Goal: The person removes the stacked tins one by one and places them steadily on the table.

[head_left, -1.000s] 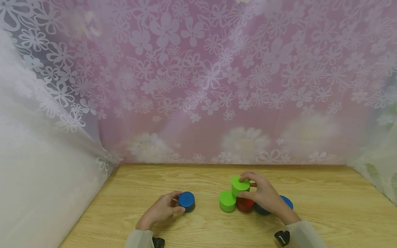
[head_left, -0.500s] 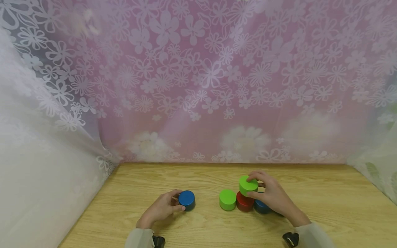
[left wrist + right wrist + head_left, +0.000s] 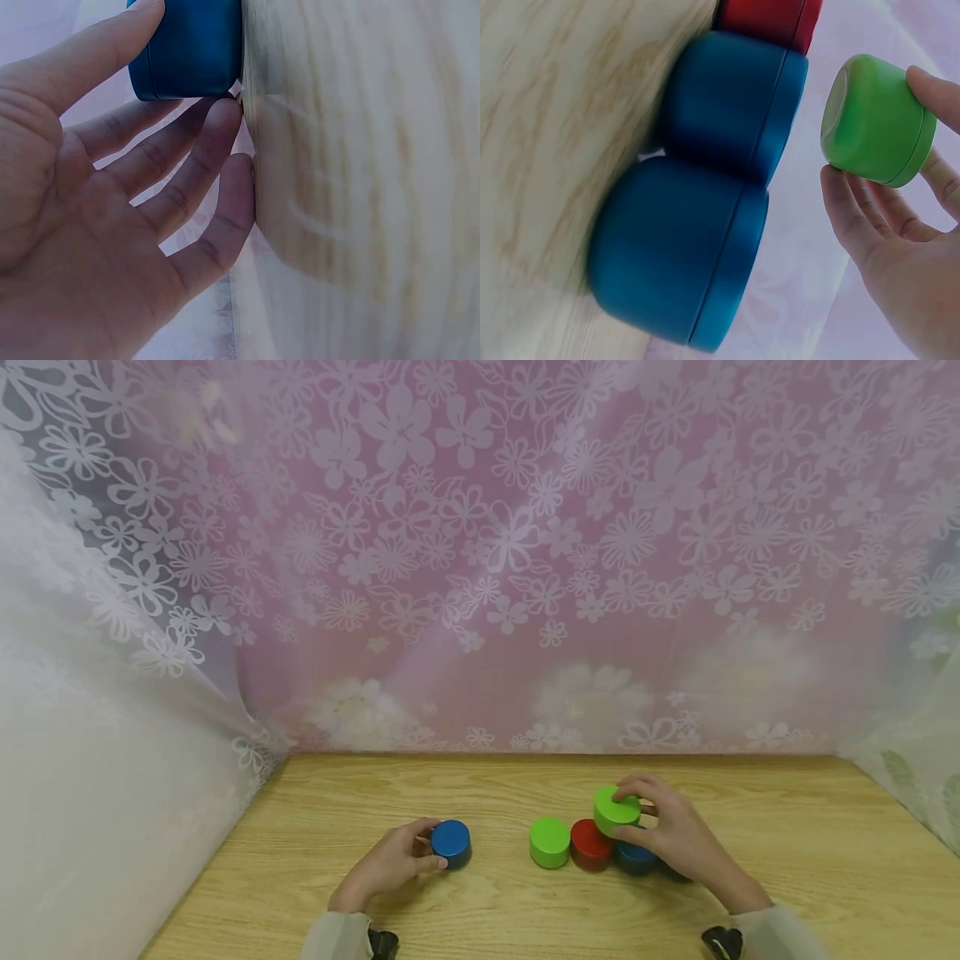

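My left hand holds a blue cylinder standing on the wooden table, thumb on its far side and fingers on its near side. In the left wrist view the left hand has thumb and index tip against the blue cylinder. My right hand pinches a green cylinder, tilted and lifted just over a second blue cylinder. Left of that stand a red cylinder and another green cylinder. The right wrist view shows the held green cylinder off the two blue cylinders.
A third blue cylinder sits mostly hidden under my right hand in the head view. Flowered curtains close off the table at the back and at both sides. Bare wood lies to the right and along the front edge.
My right hand has carried the green cylinder to the right, from over the red cylinder to over the blue one. The left hand and its blue cylinder have stayed put.
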`<state>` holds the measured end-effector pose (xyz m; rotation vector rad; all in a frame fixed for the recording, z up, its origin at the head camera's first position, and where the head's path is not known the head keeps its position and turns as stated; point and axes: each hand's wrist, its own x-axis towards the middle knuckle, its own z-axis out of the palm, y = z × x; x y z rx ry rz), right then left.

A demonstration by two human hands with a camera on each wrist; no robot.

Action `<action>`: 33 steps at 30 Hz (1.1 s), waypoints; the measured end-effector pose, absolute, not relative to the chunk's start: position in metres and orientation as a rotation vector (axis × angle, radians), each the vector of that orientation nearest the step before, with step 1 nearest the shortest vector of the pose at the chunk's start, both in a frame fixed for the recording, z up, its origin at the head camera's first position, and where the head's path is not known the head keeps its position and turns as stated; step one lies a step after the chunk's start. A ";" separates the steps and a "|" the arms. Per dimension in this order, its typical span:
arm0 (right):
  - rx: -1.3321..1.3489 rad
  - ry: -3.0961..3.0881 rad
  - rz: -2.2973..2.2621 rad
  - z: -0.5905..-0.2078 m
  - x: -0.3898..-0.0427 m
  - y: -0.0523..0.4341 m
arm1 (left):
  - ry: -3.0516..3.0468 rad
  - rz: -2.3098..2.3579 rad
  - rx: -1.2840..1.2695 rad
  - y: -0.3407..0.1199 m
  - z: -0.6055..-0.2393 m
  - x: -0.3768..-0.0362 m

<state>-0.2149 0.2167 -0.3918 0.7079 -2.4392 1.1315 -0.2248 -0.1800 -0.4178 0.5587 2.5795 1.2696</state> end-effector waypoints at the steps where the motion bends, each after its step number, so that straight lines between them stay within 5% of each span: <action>1: 0.705 -2.438 1.127 -0.392 -0.215 0.218 | 2.577 1.272 0.560 -0.180 -0.418 -0.225; 33: 0.699 -2.432 1.018 -0.391 -0.213 0.246 | 2.553 1.295 0.558 -0.181 -0.417 -0.224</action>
